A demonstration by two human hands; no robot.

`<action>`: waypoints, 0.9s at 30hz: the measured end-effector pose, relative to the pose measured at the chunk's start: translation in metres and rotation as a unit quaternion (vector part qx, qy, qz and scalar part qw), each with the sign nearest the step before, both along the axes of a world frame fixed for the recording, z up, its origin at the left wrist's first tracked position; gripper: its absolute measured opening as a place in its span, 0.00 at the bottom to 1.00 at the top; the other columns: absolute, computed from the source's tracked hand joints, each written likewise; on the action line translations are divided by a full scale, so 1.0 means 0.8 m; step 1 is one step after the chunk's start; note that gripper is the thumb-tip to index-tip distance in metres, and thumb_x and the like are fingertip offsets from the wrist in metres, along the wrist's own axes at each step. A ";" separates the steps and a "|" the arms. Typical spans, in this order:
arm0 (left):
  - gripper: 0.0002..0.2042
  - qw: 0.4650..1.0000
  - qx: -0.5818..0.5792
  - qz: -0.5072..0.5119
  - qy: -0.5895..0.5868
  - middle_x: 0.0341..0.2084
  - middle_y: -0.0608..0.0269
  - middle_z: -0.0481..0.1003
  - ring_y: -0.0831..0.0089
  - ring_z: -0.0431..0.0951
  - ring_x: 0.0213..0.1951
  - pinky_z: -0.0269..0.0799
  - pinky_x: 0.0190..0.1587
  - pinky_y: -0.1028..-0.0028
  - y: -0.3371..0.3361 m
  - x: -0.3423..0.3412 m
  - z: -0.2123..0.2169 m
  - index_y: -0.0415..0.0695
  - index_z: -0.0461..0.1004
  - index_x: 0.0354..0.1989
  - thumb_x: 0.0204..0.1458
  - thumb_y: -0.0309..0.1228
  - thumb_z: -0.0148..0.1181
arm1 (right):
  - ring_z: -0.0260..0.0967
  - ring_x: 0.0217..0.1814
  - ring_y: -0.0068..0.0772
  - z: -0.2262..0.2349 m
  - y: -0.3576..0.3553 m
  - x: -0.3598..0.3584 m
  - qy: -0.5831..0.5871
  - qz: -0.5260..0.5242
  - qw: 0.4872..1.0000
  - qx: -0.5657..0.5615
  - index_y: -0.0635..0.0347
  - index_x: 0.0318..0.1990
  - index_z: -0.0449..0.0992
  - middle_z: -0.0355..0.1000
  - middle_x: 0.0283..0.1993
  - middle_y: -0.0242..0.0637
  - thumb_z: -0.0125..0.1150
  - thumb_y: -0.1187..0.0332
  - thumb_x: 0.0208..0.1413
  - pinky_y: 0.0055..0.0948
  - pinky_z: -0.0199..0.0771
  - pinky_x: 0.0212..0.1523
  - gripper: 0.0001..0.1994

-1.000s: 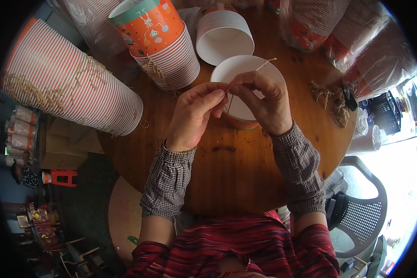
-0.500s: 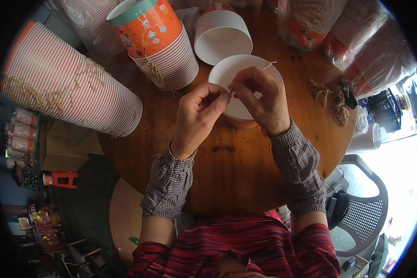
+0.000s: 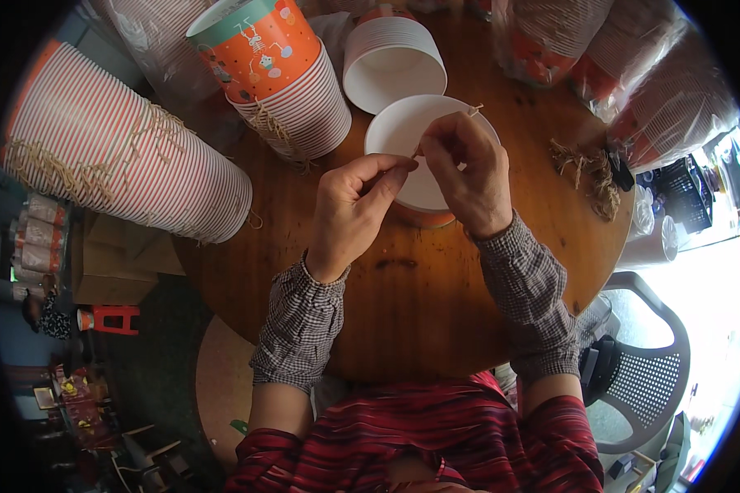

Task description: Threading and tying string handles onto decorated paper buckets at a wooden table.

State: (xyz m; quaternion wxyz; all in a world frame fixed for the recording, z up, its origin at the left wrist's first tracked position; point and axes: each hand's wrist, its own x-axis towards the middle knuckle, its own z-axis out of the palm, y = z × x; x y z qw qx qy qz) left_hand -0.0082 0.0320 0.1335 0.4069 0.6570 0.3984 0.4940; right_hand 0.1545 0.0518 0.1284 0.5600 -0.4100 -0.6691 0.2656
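A paper bucket [image 3: 423, 197] with a white inside and an orange outside stands on the table, its mouth facing up. Over its opening my two hands meet, fingertips close together. Thumb and forefinger of my left hand [image 3: 355, 201] pinch the end of a thin twine cord. My right hand [image 3: 473, 177] is closed on the same cord, its fingers curled and partly hiding it. At the bucket's far right rim a short knotted bit of twine [image 3: 477, 109] sticks out. How the cord runs between my fingers is too small to see fully.
Nested paper buckets with twine handles form a long leaning stack [image 3: 131, 148] at left and a shorter orange stack [image 3: 292, 90] behind. White buckets [image 3: 395, 70] lie beyond. Loose twine [image 3: 592, 181] rests at right, near plastic-wrapped stacks [image 3: 674, 115]. A grey chair [image 3: 645, 370] stands right of the round table.
My left fingertips have shifted slightly right and my right fingers have lifted a little. Both hands keep their pinch over the bucket.
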 end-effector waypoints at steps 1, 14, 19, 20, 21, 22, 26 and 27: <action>0.08 1.000 0.001 -0.005 0.007 0.32 0.61 0.80 0.81 0.77 0.34 0.73 0.38 0.80 0.000 0.000 0.000 0.35 0.77 0.40 0.56 0.24 0.54 | 0.72 0.27 0.21 -0.002 0.000 -0.002 0.003 -0.016 1.000 0.000 0.64 0.35 0.72 0.75 0.28 0.34 0.59 0.73 0.52 0.21 0.71 0.29 0.05; 0.10 0.999 -0.033 0.001 -0.022 0.27 0.71 0.74 0.87 0.69 0.30 0.66 0.36 0.84 0.000 -0.001 -0.004 0.34 0.76 0.39 0.59 0.29 0.52 | 0.69 0.31 0.15 0.009 0.015 0.027 0.085 0.179 0.967 -0.162 0.67 0.42 0.74 0.75 0.36 0.31 0.56 0.70 0.58 0.16 0.70 0.28 0.09; 0.08 1.000 -0.021 0.001 -0.020 0.32 0.62 0.79 0.82 0.76 0.34 0.72 0.39 0.82 0.001 0.000 -0.005 0.33 0.76 0.39 0.57 0.25 0.54 | 0.69 0.31 0.15 0.002 0.017 0.027 0.061 0.204 0.962 -0.169 0.64 0.39 0.76 0.74 0.37 0.28 0.60 0.69 0.56 0.16 0.68 0.26 0.08; 0.08 1.000 -0.002 0.004 -0.017 0.32 0.62 0.79 0.82 0.76 0.34 0.72 0.38 0.81 0.000 0.001 -0.005 0.33 0.76 0.39 0.57 0.25 0.54 | 0.69 0.31 0.15 -0.002 0.018 0.025 0.085 0.207 0.960 -0.169 0.62 0.38 0.77 0.74 0.37 0.27 0.61 0.69 0.54 0.17 0.67 0.26 0.08; 0.08 1.000 -0.003 0.001 -0.018 0.32 0.62 0.79 0.82 0.76 0.34 0.72 0.38 0.81 0.001 0.003 -0.005 0.33 0.76 0.39 0.57 0.25 0.54 | 0.69 0.31 0.15 -0.008 0.019 0.023 0.085 0.204 0.960 -0.170 0.62 0.38 0.77 0.74 0.37 0.27 0.61 0.69 0.54 0.17 0.67 0.26 0.08; 0.08 1.000 0.003 -0.001 -0.014 0.31 0.61 0.79 0.82 0.76 0.33 0.72 0.38 0.81 0.001 0.006 -0.005 0.33 0.76 0.38 0.57 0.25 0.53 | 0.70 0.30 0.19 -0.013 0.020 0.018 0.051 0.142 0.986 -0.068 0.61 0.36 0.77 0.73 0.35 0.27 0.62 0.71 0.53 0.20 0.68 0.25 0.05; 0.07 0.999 0.032 0.011 0.033 0.29 0.59 0.79 0.81 0.77 0.32 0.73 0.36 0.80 0.000 0.004 -0.006 0.34 0.76 0.37 0.56 0.24 0.54 | 0.72 0.29 0.31 -0.007 0.002 -0.008 -0.102 -0.077 0.978 0.167 0.58 0.30 0.75 0.71 0.31 0.31 0.61 0.76 0.47 0.29 0.70 0.25 0.03; 0.07 0.999 0.032 0.010 0.033 0.29 0.59 0.79 0.81 0.77 0.32 0.73 0.36 0.80 -0.001 0.005 -0.006 0.34 0.76 0.37 0.56 0.24 0.54 | 0.72 0.29 0.37 -0.005 -0.001 -0.012 -0.117 -0.099 0.975 0.164 0.59 0.28 0.74 0.70 0.31 0.34 0.60 0.77 0.46 0.31 0.71 0.26 0.02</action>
